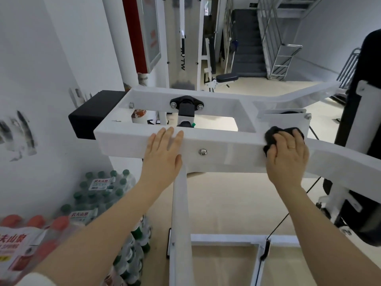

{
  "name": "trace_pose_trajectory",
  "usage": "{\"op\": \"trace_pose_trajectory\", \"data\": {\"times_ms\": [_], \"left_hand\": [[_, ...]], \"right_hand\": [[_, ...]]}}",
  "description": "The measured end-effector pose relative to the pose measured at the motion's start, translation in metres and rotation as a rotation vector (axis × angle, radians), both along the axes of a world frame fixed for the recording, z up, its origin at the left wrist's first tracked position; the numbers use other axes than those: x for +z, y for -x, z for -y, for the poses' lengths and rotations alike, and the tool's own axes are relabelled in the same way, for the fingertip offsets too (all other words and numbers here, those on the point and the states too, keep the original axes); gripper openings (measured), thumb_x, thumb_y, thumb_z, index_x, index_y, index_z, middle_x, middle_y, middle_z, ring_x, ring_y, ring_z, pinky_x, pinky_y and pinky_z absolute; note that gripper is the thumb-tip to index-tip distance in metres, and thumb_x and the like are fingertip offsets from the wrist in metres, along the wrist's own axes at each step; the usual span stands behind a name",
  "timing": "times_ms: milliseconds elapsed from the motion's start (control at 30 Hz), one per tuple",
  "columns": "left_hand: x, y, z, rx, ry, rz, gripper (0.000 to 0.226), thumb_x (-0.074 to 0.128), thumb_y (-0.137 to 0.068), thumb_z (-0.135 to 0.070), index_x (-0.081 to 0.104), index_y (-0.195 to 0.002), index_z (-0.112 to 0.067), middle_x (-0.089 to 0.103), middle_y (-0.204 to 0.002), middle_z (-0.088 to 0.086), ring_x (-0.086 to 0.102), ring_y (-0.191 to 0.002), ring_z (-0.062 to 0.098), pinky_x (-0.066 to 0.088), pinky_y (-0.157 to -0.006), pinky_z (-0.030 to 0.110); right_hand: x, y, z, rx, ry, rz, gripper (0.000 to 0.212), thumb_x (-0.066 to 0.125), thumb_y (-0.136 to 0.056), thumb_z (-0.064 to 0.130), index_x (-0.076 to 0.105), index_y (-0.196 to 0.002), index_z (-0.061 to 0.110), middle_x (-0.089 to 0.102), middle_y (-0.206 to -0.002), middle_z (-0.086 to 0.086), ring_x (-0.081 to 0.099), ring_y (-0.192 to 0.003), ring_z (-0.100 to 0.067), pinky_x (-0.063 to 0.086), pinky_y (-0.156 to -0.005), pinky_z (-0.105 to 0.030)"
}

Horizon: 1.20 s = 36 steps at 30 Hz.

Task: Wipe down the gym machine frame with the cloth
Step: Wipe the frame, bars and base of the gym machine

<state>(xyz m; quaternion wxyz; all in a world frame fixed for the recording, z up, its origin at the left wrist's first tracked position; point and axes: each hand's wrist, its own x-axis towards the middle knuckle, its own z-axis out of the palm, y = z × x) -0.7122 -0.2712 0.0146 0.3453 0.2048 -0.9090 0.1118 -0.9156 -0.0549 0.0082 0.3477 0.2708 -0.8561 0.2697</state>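
1. Nearest the camera, at 7 o'clock, lie shrink-wrapped packs of water bottles [24,242], red caps in front and green caps behind; the person's two bare forearms reach over them.
2. The right hand [288,155], with a ring on one finger, has its fingers curled round a dark cloth [274,133] and presses it onto the top edge of the white frame [226,147], at about 3 o'clock from the picture's middle.
3. The left hand [162,155] lies flat with straight fingers on the same beam, at about 9 o'clock from the bolt [203,152], holding nothing.
4. To wipe well, the person would likely keep the left palm steadying the beam, drag the cloth along top and side faces in overlapping passes, and work round the bolt and bracket corners.
5. The frame is glossy white box tubing forming an open rectangle, with a black pivot fitting [186,104] at 12 o'clock and a black pad [92,114] at its left end.
6. Beyond, at 1 o'clock, a staircase [249,42] rises.
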Motion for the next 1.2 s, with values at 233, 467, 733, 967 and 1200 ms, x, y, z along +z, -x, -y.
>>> {"op": "trace_pose_trajectory", "data": {"times_ms": [233,467,733,967,1200], "left_hand": [[0.006,0.035,-0.033,-0.043,0.069,-0.004,0.047,0.043,-0.081,-0.032,0.044,-0.127,-0.019,0.051,-0.133,0.015,0.041,-0.125,0.036,0.018,-0.108,0.052],[0.002,0.072,-0.053,-0.164,0.11,-0.003,0.048,0.044,-0.08,-0.033,0.043,-0.126,-0.019,0.06,-0.123,0.01,0.056,-0.113,0.032,0.024,-0.104,0.044],[-0.006,0.081,-0.049,-0.154,0.193,-0.122,0.049,0.067,-0.069,-0.023,0.051,-0.115,-0.018,0.064,-0.114,0.01,0.042,-0.109,0.025,0.029,-0.095,0.042],[-0.005,0.079,-0.049,-0.169,0.161,-0.104,0.052,0.072,-0.069,-0.018,0.05,-0.117,-0.017,0.063,-0.116,0.011,0.041,-0.11,0.026,0.028,-0.097,0.042],[0.001,0.076,-0.053,-0.178,0.101,-0.053,0.045,0.059,-0.075,-0.024,0.052,-0.118,-0.014,0.064,-0.116,0.01,0.059,-0.106,0.031,0.029,-0.097,0.04]], "right_hand": [[0.004,-0.032,0.046,0.275,-0.077,-0.183,0.033,0.039,-0.092,0.025,0.06,-0.113,0.011,0.062,-0.119,-0.007,0.038,-0.125,-0.028,0.028,-0.102,-0.044],[-0.006,0.044,-0.048,-0.018,0.054,-0.009,0.041,0.034,-0.093,0.029,0.063,-0.111,0.006,0.06,-0.121,-0.011,0.035,-0.129,-0.032,0.026,-0.107,-0.048],[-0.007,0.021,-0.016,0.078,0.015,-0.058,0.035,0.038,-0.092,0.025,0.062,-0.111,0.008,0.06,-0.122,-0.009,0.033,-0.128,-0.032,0.019,-0.109,-0.047],[-0.013,0.064,-0.09,-0.208,-0.023,-0.028,0.036,0.039,-0.094,0.028,0.061,-0.115,0.009,0.06,-0.123,-0.01,0.037,-0.128,-0.033,0.024,-0.106,-0.046],[0.003,-0.002,0.015,0.161,0.029,-0.086,0.033,0.041,-0.087,0.024,0.066,-0.106,0.011,0.066,-0.113,-0.006,0.047,-0.12,-0.033,0.029,-0.103,-0.049]]}}
